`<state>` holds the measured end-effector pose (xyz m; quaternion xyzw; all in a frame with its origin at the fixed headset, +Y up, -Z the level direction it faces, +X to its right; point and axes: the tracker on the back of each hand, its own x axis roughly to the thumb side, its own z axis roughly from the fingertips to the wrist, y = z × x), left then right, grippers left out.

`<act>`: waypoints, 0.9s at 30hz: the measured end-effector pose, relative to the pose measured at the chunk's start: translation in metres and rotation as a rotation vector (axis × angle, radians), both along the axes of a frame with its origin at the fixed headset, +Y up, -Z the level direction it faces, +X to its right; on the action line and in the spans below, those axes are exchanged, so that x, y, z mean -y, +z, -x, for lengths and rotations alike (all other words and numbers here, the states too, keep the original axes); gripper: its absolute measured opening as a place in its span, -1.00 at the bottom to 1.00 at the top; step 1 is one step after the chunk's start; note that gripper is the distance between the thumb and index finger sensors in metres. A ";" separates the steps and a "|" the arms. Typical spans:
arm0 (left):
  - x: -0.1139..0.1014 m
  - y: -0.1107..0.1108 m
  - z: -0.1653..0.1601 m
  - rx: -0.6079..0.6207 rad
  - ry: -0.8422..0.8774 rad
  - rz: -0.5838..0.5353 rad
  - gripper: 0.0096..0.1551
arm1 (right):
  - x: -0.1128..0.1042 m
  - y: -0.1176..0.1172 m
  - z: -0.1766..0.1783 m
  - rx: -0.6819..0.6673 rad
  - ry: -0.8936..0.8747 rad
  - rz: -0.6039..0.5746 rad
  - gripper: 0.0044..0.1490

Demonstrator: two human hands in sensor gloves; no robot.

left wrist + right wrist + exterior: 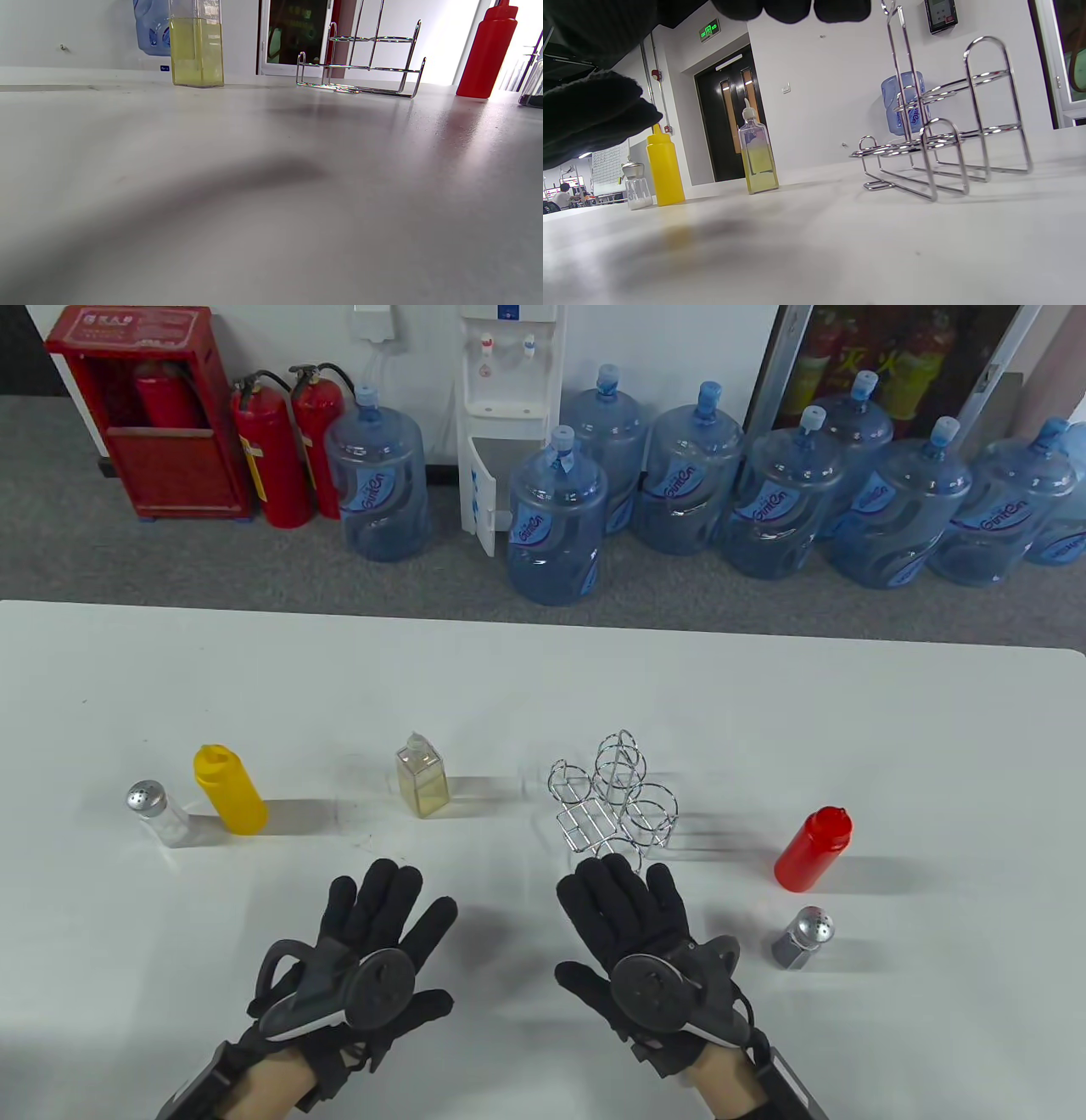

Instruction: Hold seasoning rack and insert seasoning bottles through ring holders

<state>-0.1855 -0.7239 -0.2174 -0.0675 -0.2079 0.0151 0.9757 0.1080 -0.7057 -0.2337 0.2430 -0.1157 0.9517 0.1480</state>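
Nothing is done yet, we judge: both our left hand [361, 954] and right hand [632, 937] lie spread and empty, rack [612, 806] unfilled just beyond the right, bottles standing apart.

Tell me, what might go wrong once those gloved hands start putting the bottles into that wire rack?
The wire rack looks light and neither the left hand nor the right hand holds it yet, so a bottle pushed in might tip or slide it. The red bottle and dark shaker stand close together, so reaching for one could knock the other. The oil bottle is tall and may topple if bumped.
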 end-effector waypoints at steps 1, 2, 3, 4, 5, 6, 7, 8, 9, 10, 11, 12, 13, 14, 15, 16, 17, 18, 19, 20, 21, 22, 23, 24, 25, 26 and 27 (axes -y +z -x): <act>0.000 0.000 0.000 0.000 0.000 0.001 0.04 | 0.000 0.000 0.000 0.000 0.001 0.000 0.11; 0.000 0.000 0.000 0.000 0.001 0.001 0.04 | 0.000 0.000 0.000 -0.001 0.001 0.000 0.10; 0.000 0.000 0.000 0.001 0.002 0.002 0.04 | 0.000 0.000 0.000 -0.002 0.000 0.000 0.11; 0.000 0.000 0.000 0.001 0.000 0.002 0.04 | 0.000 0.000 0.000 -0.003 0.000 0.001 0.10; 0.000 0.000 0.000 0.002 -0.002 0.003 0.04 | 0.000 0.001 0.000 -0.004 -0.001 0.001 0.11; 0.000 0.000 0.000 0.003 -0.003 0.004 0.04 | 0.000 0.001 0.001 -0.005 -0.001 0.000 0.10; 0.000 0.000 -0.001 0.004 -0.004 0.005 0.04 | 0.000 0.001 0.001 -0.005 0.000 0.000 0.09; 0.000 0.000 0.000 0.003 -0.002 0.008 0.04 | 0.000 0.001 0.001 -0.005 0.001 -0.001 0.08; 0.001 0.000 0.000 0.000 0.006 0.020 0.04 | 0.001 0.001 0.001 -0.006 0.001 0.000 0.08; 0.001 0.000 0.000 0.001 0.010 0.028 0.04 | 0.001 0.002 0.001 -0.009 0.001 0.001 0.09; 0.002 0.000 0.001 0.010 0.012 0.035 0.04 | 0.001 0.002 0.001 -0.010 0.003 -0.001 0.09; 0.002 0.000 0.000 0.017 0.018 0.041 0.04 | 0.001 0.002 0.001 -0.010 0.007 -0.003 0.09; 0.002 0.000 0.000 0.016 0.020 0.037 0.04 | 0.002 0.003 0.002 -0.010 0.010 -0.005 0.09; 0.002 0.000 -0.001 0.019 0.015 0.029 0.04 | 0.002 0.003 0.002 -0.009 0.011 -0.004 0.09; 0.002 0.001 -0.001 0.022 0.011 0.029 0.04 | 0.002 0.003 0.002 -0.009 0.013 -0.004 0.09; 0.002 0.001 -0.002 0.028 0.006 0.032 0.04 | 0.002 0.004 0.001 -0.008 0.013 -0.008 0.09; 0.003 0.002 -0.003 0.032 0.001 0.032 0.04 | 0.002 0.005 0.002 -0.009 0.015 -0.010 0.09; 0.003 0.002 -0.003 0.037 -0.006 0.031 0.04 | 0.002 0.007 0.002 -0.011 0.019 -0.013 0.09; 0.003 0.003 -0.004 0.041 -0.008 0.033 0.03 | 0.002 0.008 0.003 -0.014 0.028 -0.012 0.08; 0.003 0.003 -0.004 0.042 -0.007 0.034 0.03 | 0.002 0.009 0.004 -0.017 0.038 -0.015 0.08; 0.004 0.003 -0.004 0.042 -0.007 0.033 0.03 | 0.002 0.009 0.005 -0.022 0.040 -0.016 0.09; 0.003 0.003 -0.004 0.043 -0.007 0.031 0.03 | 0.002 0.010 0.007 -0.031 0.048 -0.012 0.08; 0.004 0.002 -0.003 0.044 -0.005 0.031 0.03 | 0.001 0.011 0.010 -0.049 0.071 -0.007 0.09; 0.004 0.002 -0.003 0.044 -0.005 0.031 0.03 | 0.001 0.012 0.011 -0.057 0.091 -0.014 0.09; 0.004 0.002 -0.003 0.043 -0.005 0.032 0.03 | 0.000 0.013 0.015 -0.070 0.171 -0.051 0.09; 0.004 0.002 -0.003 0.044 -0.005 0.036 0.03 | -0.001 0.014 0.018 -0.076 0.249 -0.083 0.10; 0.004 0.002 -0.003 0.045 -0.004 0.038 0.04 | -0.001 0.014 0.021 -0.086 0.306 -0.105 0.10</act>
